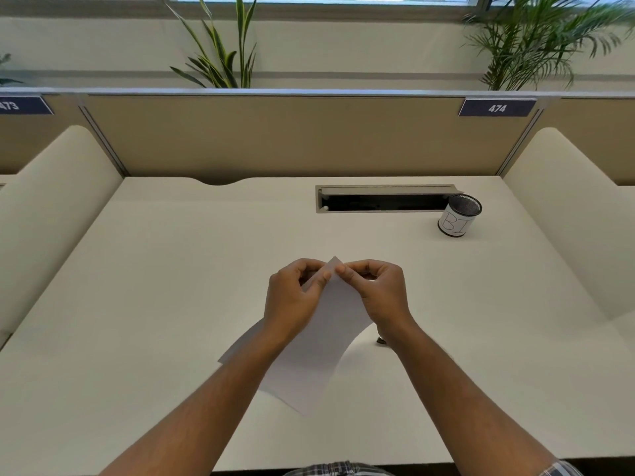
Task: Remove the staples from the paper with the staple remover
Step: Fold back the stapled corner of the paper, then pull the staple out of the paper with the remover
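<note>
Cream desk (pixel 165 269) in a partitioned cubicle, beige divider (pixel 275 135) behind, label "474" (pixel 497 108) at upper right. Plants (pixel 220 46) stand beyond the divider under a window. Cable tray (pixel 385 199) is recessed in the far desk; a mesh cup (pixel 459 216) marked "BI" stands just beside its right end. Paper (pixel 319 341) lies at desk centre, its far corner lifted. Left hand (pixel 295 293) pinches that corner between thumb and fingers; right hand (pixel 374 290) pinches the same corner from the opposite side, fingertips nearly touching the left's. A small dark object (pixel 380 340) lies on the desk near the right wrist; cannot tell what it is. Staples not discernible.
</note>
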### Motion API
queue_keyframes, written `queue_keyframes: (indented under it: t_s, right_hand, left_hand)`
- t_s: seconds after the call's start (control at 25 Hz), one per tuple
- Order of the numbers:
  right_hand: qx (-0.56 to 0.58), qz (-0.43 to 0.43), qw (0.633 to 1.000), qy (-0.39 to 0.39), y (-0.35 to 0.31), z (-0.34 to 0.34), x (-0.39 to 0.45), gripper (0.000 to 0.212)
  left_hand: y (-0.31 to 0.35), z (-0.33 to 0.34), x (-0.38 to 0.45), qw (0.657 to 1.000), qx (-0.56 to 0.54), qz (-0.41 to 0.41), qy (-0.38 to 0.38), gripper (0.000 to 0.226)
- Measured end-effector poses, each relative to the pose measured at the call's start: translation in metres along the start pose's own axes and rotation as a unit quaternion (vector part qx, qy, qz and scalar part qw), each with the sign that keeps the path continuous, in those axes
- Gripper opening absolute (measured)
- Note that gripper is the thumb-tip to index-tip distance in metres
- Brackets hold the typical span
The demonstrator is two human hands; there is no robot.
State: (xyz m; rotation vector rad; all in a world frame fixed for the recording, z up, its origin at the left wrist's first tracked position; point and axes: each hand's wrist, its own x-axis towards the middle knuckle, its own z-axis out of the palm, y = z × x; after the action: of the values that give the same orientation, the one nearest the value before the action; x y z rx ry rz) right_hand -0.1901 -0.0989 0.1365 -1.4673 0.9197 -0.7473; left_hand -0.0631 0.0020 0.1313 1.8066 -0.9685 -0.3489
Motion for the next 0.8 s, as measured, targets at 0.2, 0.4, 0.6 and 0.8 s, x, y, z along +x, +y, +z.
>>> queue_keyframes:
  t_s: [0.2, 0.4, 0.6, 0.8]
  right_hand:
    - [0.020, 0.048, 0.998, -0.032, 0.013, -0.003, -0.001, 0.013]
    - [-0.134, 0.008, 0.990, 0.053, 0.058, -0.039, 0.002, 0.011]
    - [-0.358, 0.101, 0.928, -0.018, 0.122, -0.084, -0.007, 0.034]
    - [-0.494, 0.145, 0.857, -0.014, 0.163, -0.100, -0.025, 0.055]
  left_hand:
    - [-0.009, 0.000, 0.010, 0.997, 0.010, -0.071, -0.034, 0.012]
    - [-0.023, -0.009, 0.025, 0.989, 0.081, -0.108, -0.061, 0.012]
    - [-0.043, -0.003, 0.032, 0.977, 0.143, -0.084, -0.134, 0.014]
    - [-0.056, 0.015, 0.029, 0.970, 0.150, -0.084, -0.170, 0.013]
